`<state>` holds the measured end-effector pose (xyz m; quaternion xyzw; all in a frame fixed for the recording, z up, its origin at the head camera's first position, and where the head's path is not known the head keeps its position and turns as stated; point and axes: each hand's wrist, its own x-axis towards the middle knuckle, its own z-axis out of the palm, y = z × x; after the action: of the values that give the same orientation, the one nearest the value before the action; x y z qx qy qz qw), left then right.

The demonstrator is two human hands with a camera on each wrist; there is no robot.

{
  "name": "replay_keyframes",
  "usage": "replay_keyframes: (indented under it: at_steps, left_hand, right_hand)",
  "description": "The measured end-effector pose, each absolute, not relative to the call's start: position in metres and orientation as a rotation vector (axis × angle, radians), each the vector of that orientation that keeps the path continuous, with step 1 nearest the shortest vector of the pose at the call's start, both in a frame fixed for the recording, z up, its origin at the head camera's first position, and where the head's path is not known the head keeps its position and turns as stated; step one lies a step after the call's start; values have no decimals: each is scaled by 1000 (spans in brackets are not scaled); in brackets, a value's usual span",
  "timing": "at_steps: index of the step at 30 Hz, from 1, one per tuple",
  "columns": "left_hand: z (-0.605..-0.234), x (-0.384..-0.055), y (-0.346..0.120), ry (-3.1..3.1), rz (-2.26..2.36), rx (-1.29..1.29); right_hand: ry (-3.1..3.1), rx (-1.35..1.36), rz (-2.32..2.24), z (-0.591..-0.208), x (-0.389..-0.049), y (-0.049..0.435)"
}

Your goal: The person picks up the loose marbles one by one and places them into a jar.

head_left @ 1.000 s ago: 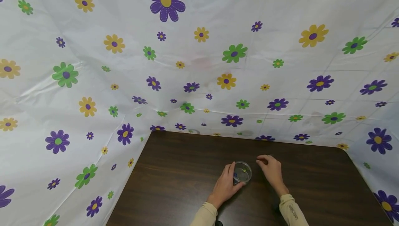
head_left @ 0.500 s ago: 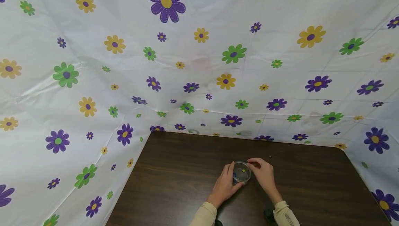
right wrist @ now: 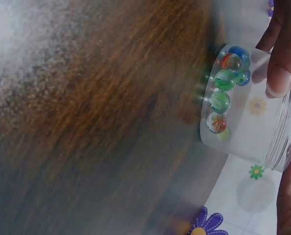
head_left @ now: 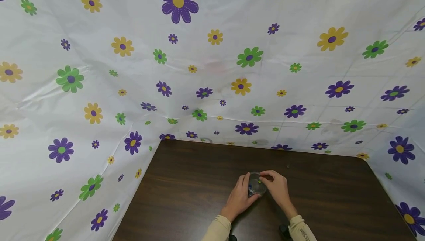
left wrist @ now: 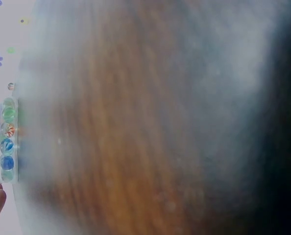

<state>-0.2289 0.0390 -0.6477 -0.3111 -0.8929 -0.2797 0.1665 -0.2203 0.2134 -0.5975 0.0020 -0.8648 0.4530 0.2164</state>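
A clear round jar (right wrist: 243, 147) stands upright on the dark table, glass marbles (right wrist: 220, 102) in green, blue and orange lying at its bottom. My left hand (head_left: 239, 198) grips the jar from the left, fingers behind it and thumb (right wrist: 281, 73) at the near side. Over the jar's mouth my right hand (head_left: 279, 189) pinches with thumb and fingertips; a small orange-red bit shows there at the edge of the right wrist view, most of it hidden. In the left wrist view the jar's row of marbles (left wrist: 7, 146) shows at the far left.
One loose marble (head_left: 287, 166) lies on the brown table (head_left: 199, 174) behind and right of the jar. A white cloth printed with flowers (head_left: 216, 60) hangs beyond the table's far edge and along its sides.
My right hand has moved left from beside the jar to over its mouth, uncovering the loose marble on the table. My left hand has kept its grip on the jar.
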Motion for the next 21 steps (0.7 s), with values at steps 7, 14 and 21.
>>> replay_keyframes:
  at_steps: [7, 14, 21]
  left_hand:
    - [-648, -230, 39, -2542, -795, -882]
    - [-647, -230, 39, -2545, -803, -876]
    - [-647, -229, 39, -2573, -833, -878]
  right_hand:
    - [-2390, 14, 1258, -597, -221, 212]
    - [-2401, 36, 1259, -597, -221, 212]
    - [-2428, 99, 1198, -598, -221, 211]
